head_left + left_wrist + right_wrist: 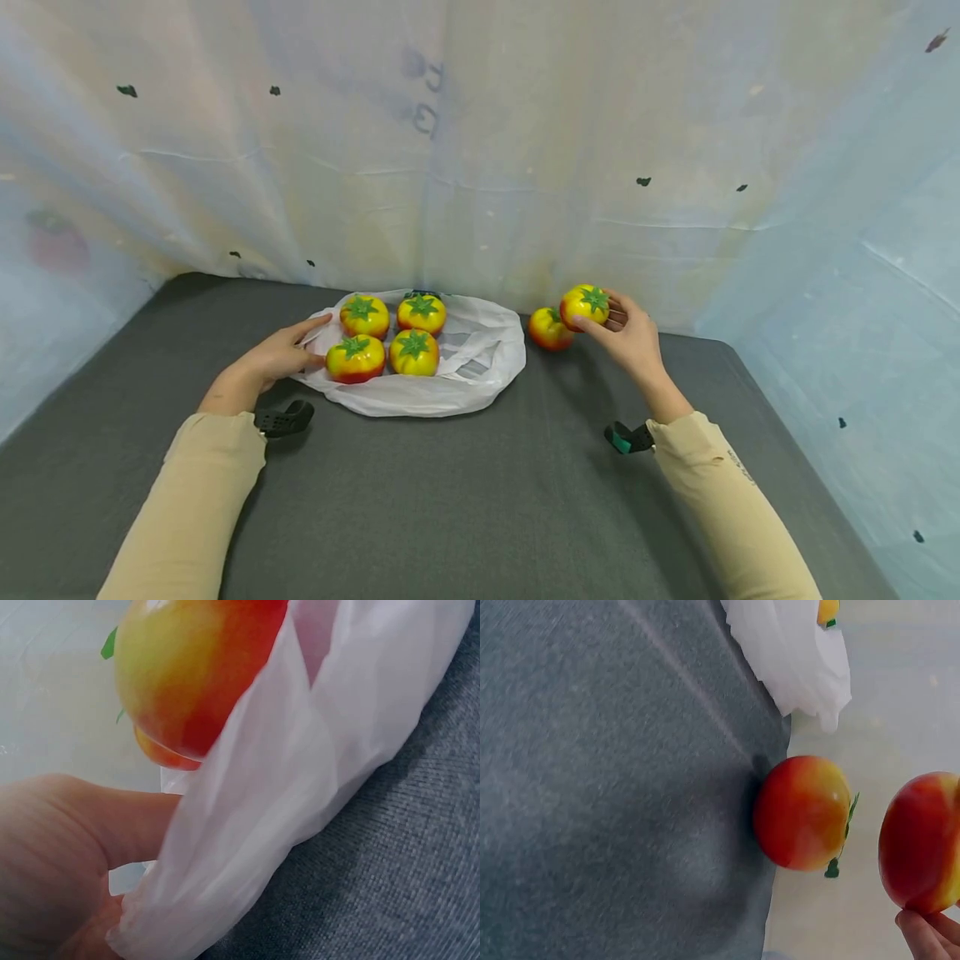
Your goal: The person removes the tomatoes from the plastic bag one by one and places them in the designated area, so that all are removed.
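Several yellow-and-red tomatoes (357, 359) with green star-shaped tops sit in an opened white plastic bag (480, 392). At the bag's left edge is my left hand (279, 357). Its thumb (142, 821) goes behind the plastic, and the hand holds the rim; the other fingers are partly hidden in the left wrist view. My right hand (628, 333) grips another tomato (585, 306) between thumb and fingers, raised off the table to the right of the bag. Just left of and below it, one more tomato (801, 814) rests on the table near the back edge.
The table has a dark grey cloth (465, 500). A pale plastic sheet (487, 167) with small dark marks rises behind the table's back edge and continues along both sides. Black bands (283, 419) are on both wrists.
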Tool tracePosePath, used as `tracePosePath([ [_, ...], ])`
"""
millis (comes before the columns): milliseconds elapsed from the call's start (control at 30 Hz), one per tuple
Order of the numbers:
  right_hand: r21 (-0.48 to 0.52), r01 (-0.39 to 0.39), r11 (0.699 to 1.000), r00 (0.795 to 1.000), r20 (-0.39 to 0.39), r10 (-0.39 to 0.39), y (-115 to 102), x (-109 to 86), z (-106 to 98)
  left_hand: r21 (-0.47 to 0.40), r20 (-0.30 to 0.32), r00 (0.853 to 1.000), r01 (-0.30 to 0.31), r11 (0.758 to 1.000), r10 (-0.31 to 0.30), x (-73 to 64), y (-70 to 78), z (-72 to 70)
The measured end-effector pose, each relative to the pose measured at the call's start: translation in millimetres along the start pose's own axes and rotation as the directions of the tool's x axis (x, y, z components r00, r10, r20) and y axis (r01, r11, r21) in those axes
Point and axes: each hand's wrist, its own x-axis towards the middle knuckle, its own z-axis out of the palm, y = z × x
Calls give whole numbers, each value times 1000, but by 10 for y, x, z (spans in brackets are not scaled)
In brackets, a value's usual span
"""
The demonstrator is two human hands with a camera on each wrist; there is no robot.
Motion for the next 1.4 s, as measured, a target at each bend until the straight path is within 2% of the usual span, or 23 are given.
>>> tracePosePath([
  [467,-77,-31,997,999,-23,29,190,23,-49,-5,-3,1000,19,1000,-19,-8,16,-7],
  [1000,-135,-140,981,990,-29,137,500,14,-23,3,-1,1000,10,1000,-9,19,3,-22],
  [1400,-179,-186,966,983,-21,185,612,37,42,-3,-15,1000,10,1000,-10,47,-27,-2],
])
